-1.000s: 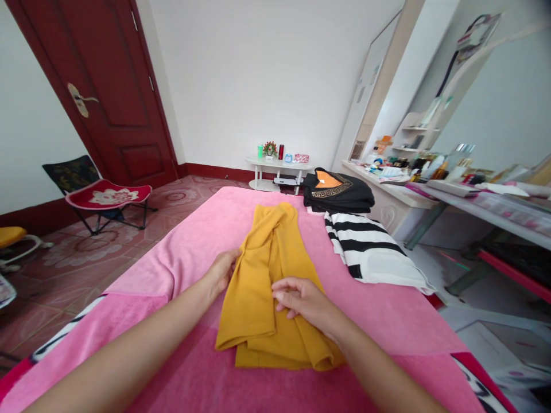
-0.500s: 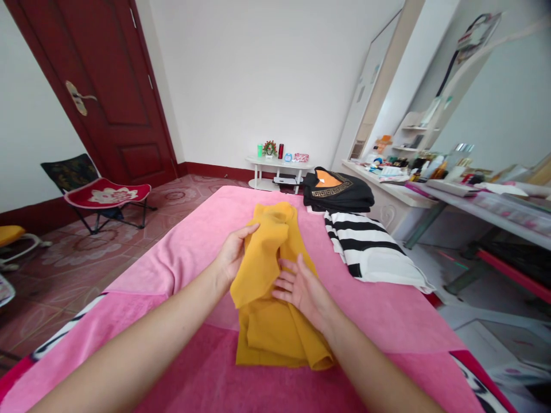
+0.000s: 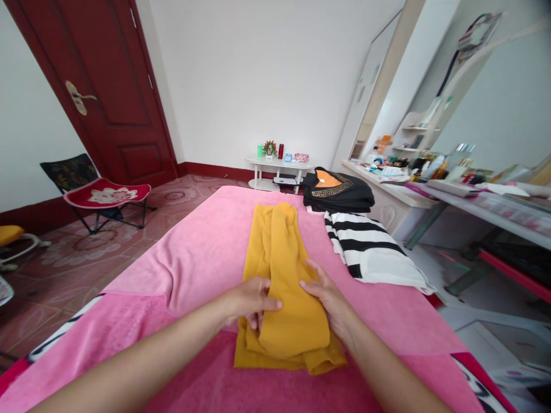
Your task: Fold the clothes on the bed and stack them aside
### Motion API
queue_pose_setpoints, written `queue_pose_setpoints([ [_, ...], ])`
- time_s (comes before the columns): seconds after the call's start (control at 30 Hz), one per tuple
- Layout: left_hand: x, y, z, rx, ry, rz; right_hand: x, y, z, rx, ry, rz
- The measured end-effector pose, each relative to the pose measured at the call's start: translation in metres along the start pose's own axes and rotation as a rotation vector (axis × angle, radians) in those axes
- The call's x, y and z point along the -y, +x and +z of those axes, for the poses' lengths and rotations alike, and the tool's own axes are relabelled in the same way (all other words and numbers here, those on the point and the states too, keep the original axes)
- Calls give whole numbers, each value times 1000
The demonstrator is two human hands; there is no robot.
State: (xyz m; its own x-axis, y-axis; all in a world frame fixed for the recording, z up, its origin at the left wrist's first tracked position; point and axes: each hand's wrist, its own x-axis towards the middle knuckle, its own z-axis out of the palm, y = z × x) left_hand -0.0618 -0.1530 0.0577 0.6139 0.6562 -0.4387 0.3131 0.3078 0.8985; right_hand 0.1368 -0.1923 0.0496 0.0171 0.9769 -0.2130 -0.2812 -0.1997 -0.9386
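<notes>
A mustard-yellow long-sleeved top [image 3: 284, 252], folded into a long narrow shape, lies on the pink bedspread [image 3: 198, 252]. What looks like its sleeve runs down the middle towards me. My left hand [image 3: 253, 301] grips the left edge of that sleeve, thumb on top and fingers partly hidden beneath the cloth. On the opposite edge my right hand [image 3: 329, 298] holds the cloth, its thumb over it and its index finger along the side. The top's lower hem rests flat near me, with a rolled corner at the right.
At the bed's right side lie a folded black-and-white striped garment [image 3: 370, 246] and a black garment [image 3: 338, 192] with gold trim. A white side table [image 3: 279, 164] stands by the wall, a red folding chair [image 3: 107, 195] on the left. Bottles crowd the dresser [image 3: 400, 192].
The sleeve, lifted and bent over before, now hangs straight down the top towards me. My left hand has moved nearer and right; my right hand has shifted slightly right and closed on the cloth.
</notes>
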Motion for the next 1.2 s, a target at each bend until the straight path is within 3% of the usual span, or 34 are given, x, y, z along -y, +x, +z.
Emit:
queue_pose_setpoints([
  [0.07, -9, 5, -14, -160, 298, 85, -1, -3, -4, 21, -28, 4],
  [0.17, -25, 28, -29, -469, 599, 391, -2, -6, -6, 124, -148, 24],
  [0.27, -39, 66, -29, -558, 714, 611, -4, -5, -4, 205, -295, 41],
  [0.33, -42, 95, -25, -561, 739, 655, -6, -6, -4, 231, -364, 50],
  [0.43, -36, 133, -22, -630, 737, 608, -1, -12, -6, 253, -475, 90],
  [0.53, -22, 155, -26, -726, 677, 569, 14, -9, -15, 339, -623, 223],
  [0.6, -15, 161, -30, -755, 620, 588, 27, 10, -22, 375, -691, 264],
  [0.67, -12, 163, -34, -779, 549, 620, 38, 45, -27, 279, -695, 179],
  [0.83, -12, 166, -44, -838, 444, 710, 46, 161, -20, -190, -603, -47],
  [0.9, -11, 168, -46, -847, 456, 704, 43, 194, -15, -282, -641, -98],
  [1.03, -8, 171, -46, -850, 517, 620, 35, 222, -21, -390, -728, -253],
  [1.2, -8, 174, -43, -874, 598, 563, 21, 219, -50, -519, -1090, -387],
])
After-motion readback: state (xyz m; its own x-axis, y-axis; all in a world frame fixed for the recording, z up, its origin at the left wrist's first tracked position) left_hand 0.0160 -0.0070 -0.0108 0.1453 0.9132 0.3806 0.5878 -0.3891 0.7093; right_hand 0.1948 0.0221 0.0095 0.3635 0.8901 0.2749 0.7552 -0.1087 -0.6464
